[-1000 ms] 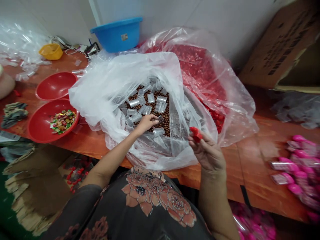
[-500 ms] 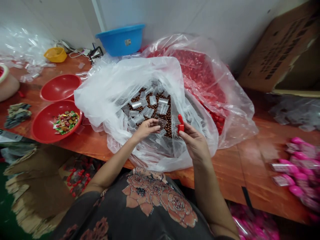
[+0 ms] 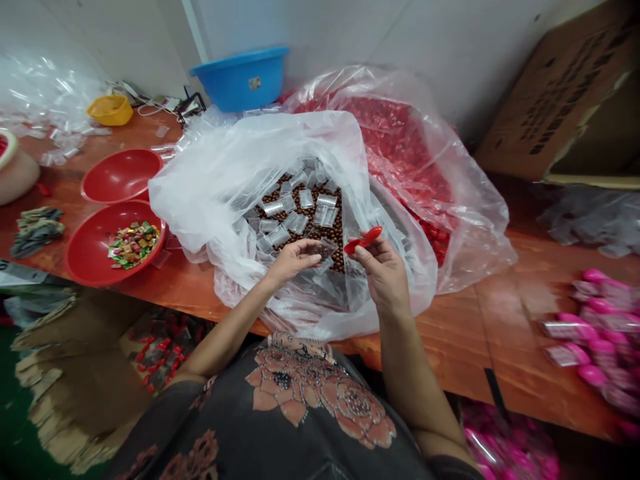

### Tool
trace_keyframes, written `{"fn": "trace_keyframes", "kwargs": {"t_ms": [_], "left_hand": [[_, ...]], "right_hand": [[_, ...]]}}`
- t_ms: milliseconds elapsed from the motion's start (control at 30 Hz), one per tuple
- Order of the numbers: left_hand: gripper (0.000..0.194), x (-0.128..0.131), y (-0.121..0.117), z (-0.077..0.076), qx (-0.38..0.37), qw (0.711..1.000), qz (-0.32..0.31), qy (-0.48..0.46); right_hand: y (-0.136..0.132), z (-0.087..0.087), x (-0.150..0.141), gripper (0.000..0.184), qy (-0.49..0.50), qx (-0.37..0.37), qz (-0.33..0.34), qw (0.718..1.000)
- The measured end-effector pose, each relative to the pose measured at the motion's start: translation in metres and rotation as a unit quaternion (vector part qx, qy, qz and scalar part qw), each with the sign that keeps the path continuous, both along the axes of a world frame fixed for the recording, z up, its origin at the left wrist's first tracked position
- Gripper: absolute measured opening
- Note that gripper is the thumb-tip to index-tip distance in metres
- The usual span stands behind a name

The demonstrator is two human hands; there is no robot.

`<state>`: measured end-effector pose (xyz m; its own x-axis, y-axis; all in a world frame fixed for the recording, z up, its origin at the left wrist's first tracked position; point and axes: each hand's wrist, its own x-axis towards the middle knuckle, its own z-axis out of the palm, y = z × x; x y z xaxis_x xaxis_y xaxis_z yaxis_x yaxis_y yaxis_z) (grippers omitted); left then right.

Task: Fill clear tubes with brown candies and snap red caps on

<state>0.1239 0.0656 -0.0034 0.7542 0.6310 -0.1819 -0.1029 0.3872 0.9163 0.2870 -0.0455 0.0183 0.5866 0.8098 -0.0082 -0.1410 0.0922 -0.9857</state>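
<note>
My left hand (image 3: 296,260) pinches a small clear plastic container (image 3: 327,248) over the opening of a white plastic bag. My right hand (image 3: 384,265) is closed on a red plastic cap (image 3: 365,240) with a rounded handle-like part, held tilted just right of the container; the two do not touch. Below both hands, the white bag (image 3: 210,173) holds small brown balls (image 3: 336,235) with several clear containers (image 3: 325,215) lying on top. Whether the container in my left hand has something inside is hard to make out.
Behind right, a clear bag (image 3: 480,220) holds red pieces. Left are two red bowls (image 3: 83,257), one with wrapped sweets (image 3: 134,244). A blue basin (image 3: 243,83) stands at the back. Pink-capped containers (image 3: 600,333) lie right. A cardboard box (image 3: 75,373) sits below the table's left edge.
My right hand has turned the red cap from upright to nearly lying, and moved it slightly closer to the container. My left hand has hardly moved.
</note>
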Motion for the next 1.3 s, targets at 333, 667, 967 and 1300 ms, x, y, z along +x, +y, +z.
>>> {"fn": "trace_keyframes", "kwargs": {"t_ms": [333,667,967,1300], "left_hand": [[0.046,-0.002,-0.010,0.006,-0.030,0.999,-0.031,0.004],[0.046,-0.003,-0.018,-0.001,0.012,1.000,-0.017,0.006],[0.043,-0.008,-0.018,0.010,0.033,0.999,-0.014,0.033],[0.043,-0.006,-0.026,0.010,-0.029,0.999,-0.008,-0.018]], "right_hand": [[0.003,0.000,-0.006,0.027,0.009,0.024,-0.043,0.999],[-0.011,0.003,-0.006,0.023,-0.263,0.002,0.064,0.963],[-0.019,0.005,0.005,0.039,-0.213,-0.034,0.039,0.976],[-0.018,0.005,0.000,0.027,-0.261,-0.060,0.107,0.957]]}}
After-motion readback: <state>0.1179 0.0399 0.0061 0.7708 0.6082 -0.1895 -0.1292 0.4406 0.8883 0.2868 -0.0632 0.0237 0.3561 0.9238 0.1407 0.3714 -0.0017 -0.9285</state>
